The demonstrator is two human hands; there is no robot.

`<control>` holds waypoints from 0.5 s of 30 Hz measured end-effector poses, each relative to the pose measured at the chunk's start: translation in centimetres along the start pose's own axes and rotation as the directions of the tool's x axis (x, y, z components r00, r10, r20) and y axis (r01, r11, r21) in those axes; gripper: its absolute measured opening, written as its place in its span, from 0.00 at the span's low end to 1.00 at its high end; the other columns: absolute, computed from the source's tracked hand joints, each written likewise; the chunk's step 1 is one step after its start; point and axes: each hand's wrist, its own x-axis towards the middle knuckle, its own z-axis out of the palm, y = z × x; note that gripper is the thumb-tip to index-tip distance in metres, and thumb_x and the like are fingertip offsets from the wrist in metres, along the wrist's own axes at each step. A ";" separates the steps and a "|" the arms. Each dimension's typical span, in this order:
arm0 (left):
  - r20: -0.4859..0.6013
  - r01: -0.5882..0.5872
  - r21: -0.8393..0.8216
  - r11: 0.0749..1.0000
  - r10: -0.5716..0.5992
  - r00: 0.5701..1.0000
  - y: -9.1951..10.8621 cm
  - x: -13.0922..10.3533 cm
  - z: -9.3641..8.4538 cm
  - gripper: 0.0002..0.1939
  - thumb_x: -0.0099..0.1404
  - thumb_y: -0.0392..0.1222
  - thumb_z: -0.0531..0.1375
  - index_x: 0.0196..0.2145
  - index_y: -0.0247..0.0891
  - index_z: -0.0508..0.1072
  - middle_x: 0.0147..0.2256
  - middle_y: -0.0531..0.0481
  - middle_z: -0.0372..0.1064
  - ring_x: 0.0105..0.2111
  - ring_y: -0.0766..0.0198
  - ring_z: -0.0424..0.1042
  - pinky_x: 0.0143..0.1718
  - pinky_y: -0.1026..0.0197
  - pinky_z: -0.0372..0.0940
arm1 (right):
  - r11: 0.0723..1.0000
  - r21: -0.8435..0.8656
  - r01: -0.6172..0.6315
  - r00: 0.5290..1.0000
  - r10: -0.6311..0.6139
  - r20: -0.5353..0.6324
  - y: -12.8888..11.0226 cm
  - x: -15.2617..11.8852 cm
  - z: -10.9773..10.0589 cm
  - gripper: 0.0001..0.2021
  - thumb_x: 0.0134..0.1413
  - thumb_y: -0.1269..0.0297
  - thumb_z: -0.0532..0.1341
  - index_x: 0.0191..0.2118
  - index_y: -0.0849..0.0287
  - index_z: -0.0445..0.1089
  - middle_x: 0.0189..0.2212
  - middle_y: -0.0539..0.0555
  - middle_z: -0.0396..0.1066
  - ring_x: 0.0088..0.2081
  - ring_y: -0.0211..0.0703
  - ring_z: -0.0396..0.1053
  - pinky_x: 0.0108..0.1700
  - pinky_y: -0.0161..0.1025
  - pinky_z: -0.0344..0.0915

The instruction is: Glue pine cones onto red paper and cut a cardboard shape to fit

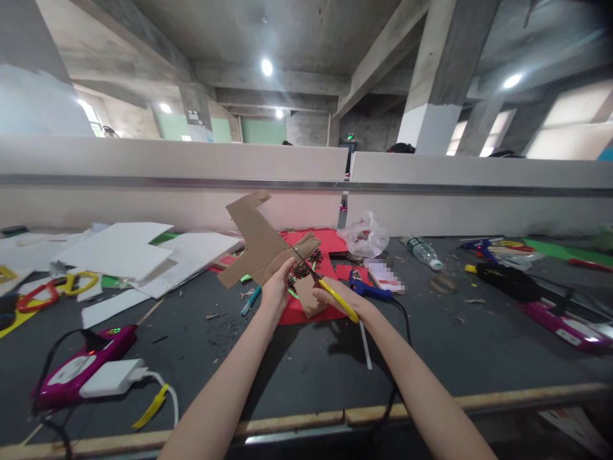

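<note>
My left hand (278, 285) grips an irregular piece of brown cardboard (261, 233) by its lower edge and holds it above the table. A pair of yellow-handled scissors (341, 299) is in my right hand (332, 295), with its dark blades pointing up and left at the cardboard's right side. Whether the blades are closed I cannot tell. Beneath both hands lie red sheets (330, 241) with a heap of small dark bits (299, 275) on them. A smaller cardboard scrap (310, 297) sits close to my right fingers.
A blue glue gun (368, 286) with a black cable lies right of my hands. White boards (119, 252) and more scissors (79, 283) are at left. Purple power strips (86, 367) (565, 324) flank the workspace. A plastic bottle (424, 251) lies behind; a low partition (191, 204) backs the table.
</note>
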 end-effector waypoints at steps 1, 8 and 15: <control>-0.013 -0.019 0.004 1.000 0.019 1.000 0.0 -0.1 0.1 0.09 0.44 0.32 0.64 0.28 0.33 0.72 0.26 0.49 0.73 0.29 0.64 0.72 0.34 0.65 0.66 | 1.000 -0.007 0.002 1.000 -0.002 0.000 0.1 0.1 0.0 0.18 0.49 0.48 0.51 0.31 0.61 0.60 0.28 0.52 0.63 0.31 0.40 0.62 0.33 0.36 0.58; -0.006 -0.083 0.042 0.996 0.084 0.996 0.3 -0.3 0.3 0.10 0.43 0.32 0.64 0.28 0.33 0.72 0.25 0.50 0.73 0.29 0.64 0.72 0.34 0.65 0.65 | 0.995 -0.098 0.004 0.999 -0.009 -0.048 1.3 0.5 0.8 0.19 0.52 0.47 0.47 0.31 0.61 0.59 0.27 0.52 0.62 0.29 0.39 0.61 0.32 0.35 0.57; 0.004 -0.027 0.036 0.999 0.027 1.000 0.7 -0.4 0.4 0.04 0.45 0.30 0.62 0.23 0.33 0.72 0.23 0.51 0.72 0.25 0.67 0.71 0.32 0.67 0.66 | 0.989 -0.150 -0.020 0.997 0.009 -0.075 1.2 0.6 1.2 0.21 0.52 0.46 0.46 0.32 0.62 0.60 0.28 0.54 0.64 0.30 0.40 0.61 0.34 0.36 0.56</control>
